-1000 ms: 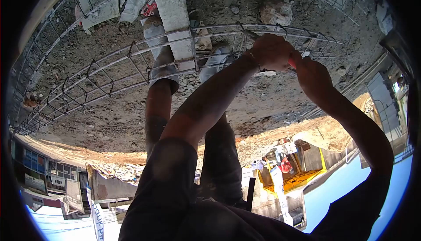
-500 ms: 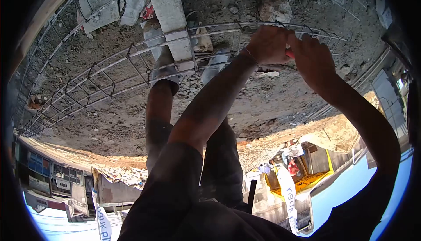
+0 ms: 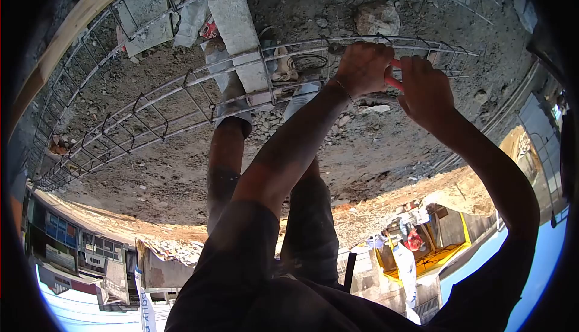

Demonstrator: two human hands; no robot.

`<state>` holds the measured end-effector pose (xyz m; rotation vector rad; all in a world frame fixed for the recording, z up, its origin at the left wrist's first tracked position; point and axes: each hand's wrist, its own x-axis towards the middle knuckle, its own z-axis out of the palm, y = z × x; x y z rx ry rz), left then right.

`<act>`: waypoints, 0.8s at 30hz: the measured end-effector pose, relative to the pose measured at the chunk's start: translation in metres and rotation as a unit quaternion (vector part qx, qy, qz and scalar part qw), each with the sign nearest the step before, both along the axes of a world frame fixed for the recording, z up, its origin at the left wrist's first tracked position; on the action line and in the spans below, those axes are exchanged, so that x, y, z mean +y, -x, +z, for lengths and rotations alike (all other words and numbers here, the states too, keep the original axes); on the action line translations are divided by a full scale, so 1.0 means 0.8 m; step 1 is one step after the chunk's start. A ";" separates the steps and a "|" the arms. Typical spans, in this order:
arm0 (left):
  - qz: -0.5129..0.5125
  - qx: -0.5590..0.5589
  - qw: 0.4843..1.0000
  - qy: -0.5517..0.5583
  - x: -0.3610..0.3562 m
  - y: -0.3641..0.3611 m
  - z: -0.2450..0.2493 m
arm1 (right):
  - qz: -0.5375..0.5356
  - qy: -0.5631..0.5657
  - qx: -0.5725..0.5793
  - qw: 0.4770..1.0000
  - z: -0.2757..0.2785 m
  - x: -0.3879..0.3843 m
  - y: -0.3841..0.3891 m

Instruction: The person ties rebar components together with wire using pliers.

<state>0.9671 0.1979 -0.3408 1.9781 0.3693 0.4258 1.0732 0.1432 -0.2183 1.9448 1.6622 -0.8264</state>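
Gripping: right hand (image 3: 427, 90), fingers curled about the parted handles of a red-handled tool (image 3: 393, 82), sited between the two hands. Left hand (image 3: 363, 68): curled beside those handles, at the rebar cage (image 3: 187, 82); exact hold hidden, cannot tell. Cage: long, with bent cross-ties. Concrete block (image 3: 232, 21): pale, oblong, its near end crossed by the cage. Stone (image 3: 379, 18): rough, on bare ground beyond the hands.

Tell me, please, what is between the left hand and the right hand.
In the head view, two red tool handles show between the left hand and the right hand.
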 end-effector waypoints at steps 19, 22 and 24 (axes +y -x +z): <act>0.033 0.057 0.994 -0.092 -0.017 0.023 0.059 | -0.338 -0.058 0.090 0.935 0.017 -0.118 0.041; 0.124 0.203 0.969 -0.059 -0.009 0.071 0.024 | -0.411 -0.145 0.190 0.880 0.008 -0.173 0.075; 0.228 0.327 0.917 0.034 -0.003 0.080 -0.016 | -0.478 -0.138 0.271 0.824 -0.009 -0.192 0.086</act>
